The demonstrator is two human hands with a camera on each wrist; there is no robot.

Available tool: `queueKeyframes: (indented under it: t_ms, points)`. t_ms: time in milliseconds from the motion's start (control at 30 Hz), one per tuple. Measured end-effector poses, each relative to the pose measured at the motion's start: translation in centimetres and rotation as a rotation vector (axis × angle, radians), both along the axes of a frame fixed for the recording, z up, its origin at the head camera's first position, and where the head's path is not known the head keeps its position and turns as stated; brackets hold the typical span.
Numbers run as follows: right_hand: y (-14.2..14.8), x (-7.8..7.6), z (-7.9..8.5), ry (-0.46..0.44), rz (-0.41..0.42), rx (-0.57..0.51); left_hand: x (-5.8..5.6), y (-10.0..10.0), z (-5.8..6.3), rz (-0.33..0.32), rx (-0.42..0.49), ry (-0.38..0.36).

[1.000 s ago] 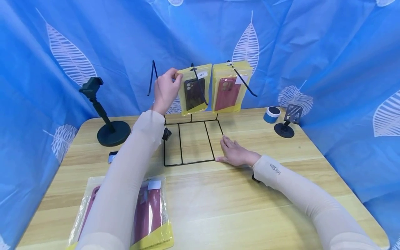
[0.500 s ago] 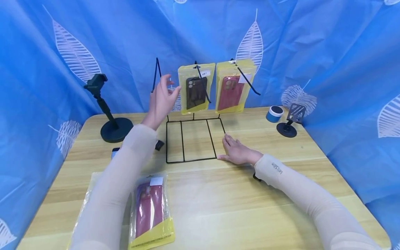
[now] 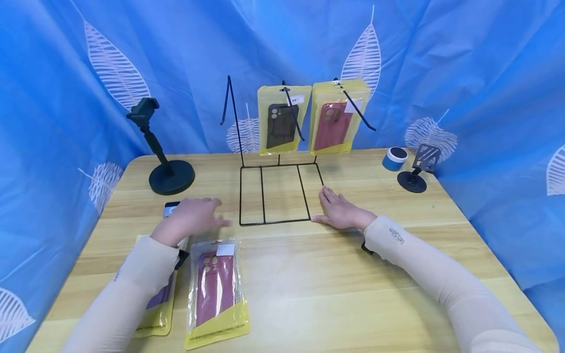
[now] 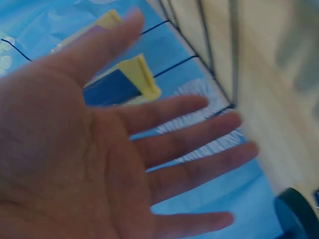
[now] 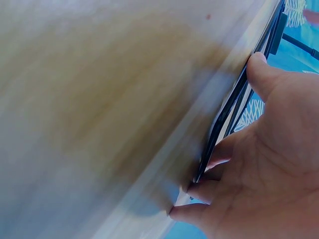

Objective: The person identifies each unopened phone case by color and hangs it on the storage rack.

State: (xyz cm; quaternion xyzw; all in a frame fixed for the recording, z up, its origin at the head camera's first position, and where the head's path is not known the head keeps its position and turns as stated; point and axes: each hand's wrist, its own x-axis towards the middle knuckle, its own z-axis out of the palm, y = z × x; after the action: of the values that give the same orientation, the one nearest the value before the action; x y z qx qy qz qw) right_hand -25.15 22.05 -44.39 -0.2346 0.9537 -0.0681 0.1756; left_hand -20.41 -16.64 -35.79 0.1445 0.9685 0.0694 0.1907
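My left hand [image 3: 192, 218], blurred, hovers over the table's left side with fingers spread and nothing in them. Below it lie a clear-and-yellow pouch with a pink phone case [image 3: 215, 287] and a second pouched phone case [image 3: 160, 314], partly hidden by my forearm. My right hand [image 3: 341, 211] rests at the front right corner of a black wire display rack [image 3: 287, 221], thumb and fingertips touching its base rods. From the rack's middle hook hangs a pouched dark phone case [image 3: 282, 125]; on the right hook hang pouched phone cases, a pink one [image 3: 332, 126] in front.
The rack's left hook [image 3: 225, 100] holds nothing. A dark phone stand [image 3: 169, 176] stands back left, with a small flat object [image 3: 170, 209] before it. Back right are a blue-and-white round jar [image 3: 395, 159] and a small black stand [image 3: 412, 180]. A blue curtain hangs behind.
My left hand has let go of the pouch on the middle hook and come down and left, over the pouches on the table. The right hand stays at the rack's corner.
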Motion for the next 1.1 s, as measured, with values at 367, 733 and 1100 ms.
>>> queueKeyframes:
  t_ms: [367,733,1100]
  points:
    - [-0.3,0.1,0.1,0.000,0.005,-0.015,3.5,-2.3,-2.5,-0.052,-0.095,-0.051]
    - [0.0,0.0,-0.2,-0.005,0.001,-0.017,3.4,-2.4,-3.9,-0.023,-0.045,-0.071]
    - [0.1,0.0,-0.2,-0.003,0.001,-0.019,3.1,-3.3,-4.1,-0.084,-0.023,-0.080]
